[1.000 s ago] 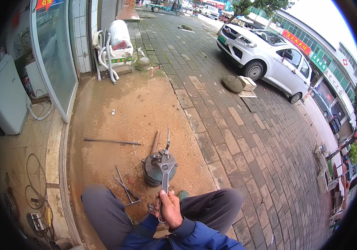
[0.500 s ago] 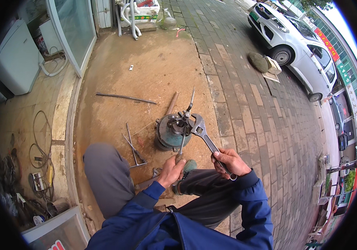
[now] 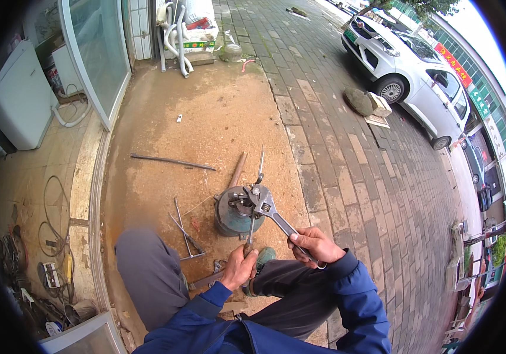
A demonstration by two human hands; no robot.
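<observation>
R hand [image 3: 315,243] is fisted round the handle end of an adjustable wrench [image 3: 272,211], whose head sits on the fitting atop the round grey-green motor housing [image 3: 234,213]. The housing stands on the dirt floor [image 3: 205,130] just past the knees, 12 o'clock from the hands. L hand [image 3: 238,266] is closed on a screwdriver [image 3: 250,233], shaft running up to the same top, approx 11 o'clock from R hand. Judging progress: early/mid, fastener engaged but unit top is on and no removed parts visible beside it. Loose rods [image 3: 183,230] lie at 9 o'clock of the housing, a long bar [image 3: 173,160] at 11, untouched.
</observation>
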